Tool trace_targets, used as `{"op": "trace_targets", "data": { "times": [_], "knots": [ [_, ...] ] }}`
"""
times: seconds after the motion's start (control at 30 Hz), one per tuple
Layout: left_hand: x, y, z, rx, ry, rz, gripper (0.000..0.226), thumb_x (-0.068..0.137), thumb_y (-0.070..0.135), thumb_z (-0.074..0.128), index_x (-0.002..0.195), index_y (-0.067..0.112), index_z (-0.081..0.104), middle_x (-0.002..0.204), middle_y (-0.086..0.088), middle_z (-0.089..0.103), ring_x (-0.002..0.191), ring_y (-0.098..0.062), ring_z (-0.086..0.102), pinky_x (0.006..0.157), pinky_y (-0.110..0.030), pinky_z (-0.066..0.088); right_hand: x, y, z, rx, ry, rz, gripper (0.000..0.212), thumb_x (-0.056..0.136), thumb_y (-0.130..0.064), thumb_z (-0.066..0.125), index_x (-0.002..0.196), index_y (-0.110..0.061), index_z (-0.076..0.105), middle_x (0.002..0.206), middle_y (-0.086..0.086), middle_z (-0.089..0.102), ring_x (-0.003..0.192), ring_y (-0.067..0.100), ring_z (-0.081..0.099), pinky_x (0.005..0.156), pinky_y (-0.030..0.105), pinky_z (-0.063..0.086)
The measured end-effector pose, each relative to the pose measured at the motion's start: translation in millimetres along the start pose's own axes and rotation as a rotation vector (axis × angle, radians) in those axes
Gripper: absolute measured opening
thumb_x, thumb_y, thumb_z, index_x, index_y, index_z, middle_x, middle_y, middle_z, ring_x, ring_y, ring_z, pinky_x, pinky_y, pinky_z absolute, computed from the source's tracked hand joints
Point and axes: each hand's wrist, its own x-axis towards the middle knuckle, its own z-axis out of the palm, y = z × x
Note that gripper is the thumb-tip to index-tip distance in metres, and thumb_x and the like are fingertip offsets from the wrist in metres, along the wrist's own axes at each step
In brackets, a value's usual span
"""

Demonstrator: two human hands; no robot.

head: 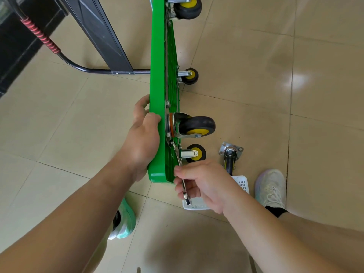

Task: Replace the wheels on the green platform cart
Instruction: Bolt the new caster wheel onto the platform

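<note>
Head view: green platform cart [156,75], stood on its edge on the tiled floor [256,66], my left hand [143,138] curled round its near rim. My right hand [204,184] is clamped on a wrench [177,155], whose head meets the near caster [194,126] plate. Loose caster [230,156] lies beside a white basket [199,204].
</note>
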Motion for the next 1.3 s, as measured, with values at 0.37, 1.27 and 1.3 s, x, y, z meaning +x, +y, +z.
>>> {"op": "trace_targets", "data": {
  "times": [0.37, 1.27, 1.3],
  "knots": [
    [-3, 2, 0, 0.004, -0.007, -0.027, 0.046, 0.099, 0.029, 0.032, 0.135, 0.058, 0.039, 0.093, -0.008, 0.071, 0.071, -0.027, 0.069, 0.07, -0.061, 0.062, 39, 61, -34, -0.344, 0.177, -0.109, 0.031, 0.092, -0.004, 0.071, 0.074, -0.027, 0.08, 0.078, 0.003, 0.075, 0.075, 0.019, 0.077, 0.083, 0.039, 0.062],
    [3, -6, -3, 0.013, -0.012, 0.017, 0.046, 0.091, 0.035, 0.034, 0.129, 0.059, 0.044, 0.091, -0.006, 0.068, 0.067, -0.024, 0.064, 0.061, -0.049, 0.061, 89, 70, -33, -0.309, 0.027, -0.35, 0.03, 0.088, -0.005, 0.07, 0.107, -0.026, 0.078, 0.106, 0.0, 0.078, 0.1, 0.015, 0.072, 0.1, 0.037, 0.055],
    [3, -6, -3, 0.012, -0.011, 0.017, 0.045, 0.091, 0.035, 0.034, 0.128, 0.059, 0.044, 0.089, -0.006, 0.068, 0.067, -0.024, 0.064, 0.061, -0.049, 0.061, 88, 69, -33, -0.318, 0.043, -0.348, 0.03, 0.089, -0.001, 0.069, 0.107, -0.024, 0.078, 0.106, 0.003, 0.078, 0.1, 0.019, 0.073, 0.101, 0.041, 0.055]
  ]
}}
